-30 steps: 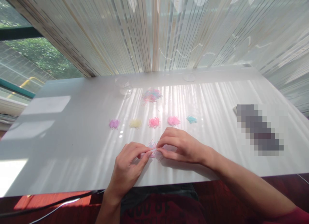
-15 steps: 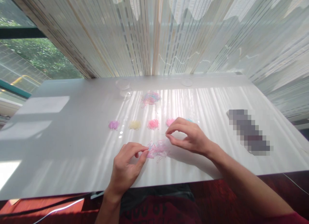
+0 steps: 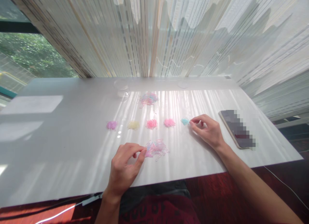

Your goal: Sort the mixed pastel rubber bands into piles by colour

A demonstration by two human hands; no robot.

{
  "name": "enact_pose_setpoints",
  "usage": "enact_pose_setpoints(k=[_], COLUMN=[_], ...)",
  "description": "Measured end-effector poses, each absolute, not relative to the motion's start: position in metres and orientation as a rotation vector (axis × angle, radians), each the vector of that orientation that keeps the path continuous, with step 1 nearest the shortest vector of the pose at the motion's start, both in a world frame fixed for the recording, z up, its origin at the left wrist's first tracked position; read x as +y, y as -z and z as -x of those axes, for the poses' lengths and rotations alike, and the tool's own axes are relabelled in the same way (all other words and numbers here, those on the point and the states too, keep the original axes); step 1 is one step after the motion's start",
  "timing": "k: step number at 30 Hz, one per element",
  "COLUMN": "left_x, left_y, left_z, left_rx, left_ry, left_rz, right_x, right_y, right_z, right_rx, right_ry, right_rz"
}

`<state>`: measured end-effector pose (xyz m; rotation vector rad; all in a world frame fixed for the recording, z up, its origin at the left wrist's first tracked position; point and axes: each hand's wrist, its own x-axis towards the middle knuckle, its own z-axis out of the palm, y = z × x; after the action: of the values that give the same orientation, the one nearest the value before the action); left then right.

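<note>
On the white table lies a loose mixed pile of pastel paper clips [image 3: 158, 148], mostly pink, lilac and pale blue. My left hand [image 3: 127, 162] is at its left edge, thumb and forefinger pinched together; whatever is between them is too small to make out. My right hand [image 3: 207, 129] pinches at the right side of a small blue paper clip pile [image 3: 185, 121], its fingertips against the blue clips. In a row to the left sit a pink pile [image 3: 169, 122], a coral-red pile [image 3: 151, 124], a yellow pile [image 3: 133, 125] and a purple pile [image 3: 112, 125].
Farther back is another mixed clip pile [image 3: 148, 99], with a clear plastic container [image 3: 123, 90] left of it and a clear round lid [image 3: 182, 84] to the right. A phone [image 3: 238, 129] lies right of my right hand. String curtains [image 3: 145, 34] hang behind the table.
My right hand has moved right, from above the mixed pile to the blue pile, uncovering the pink and blue piles. My left hand stays at the mixed pile. The view has shifted slightly.
</note>
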<state>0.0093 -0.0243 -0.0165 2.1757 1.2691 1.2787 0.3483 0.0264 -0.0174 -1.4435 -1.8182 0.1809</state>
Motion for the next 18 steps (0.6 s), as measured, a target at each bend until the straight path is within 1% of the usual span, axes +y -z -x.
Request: enact_pose_setpoints(k=[18], left_x=[-0.0225], left_y=[0.0180], left_z=[-0.0115], left_rx=[1.311], left_ry=[-1.240], left_rz=[-2.168], right_x=[0.0265], right_y=[0.0209], right_z=[-0.3469], right_rx=[-1.973], right_ry=[0.011], right_rz=[1.342])
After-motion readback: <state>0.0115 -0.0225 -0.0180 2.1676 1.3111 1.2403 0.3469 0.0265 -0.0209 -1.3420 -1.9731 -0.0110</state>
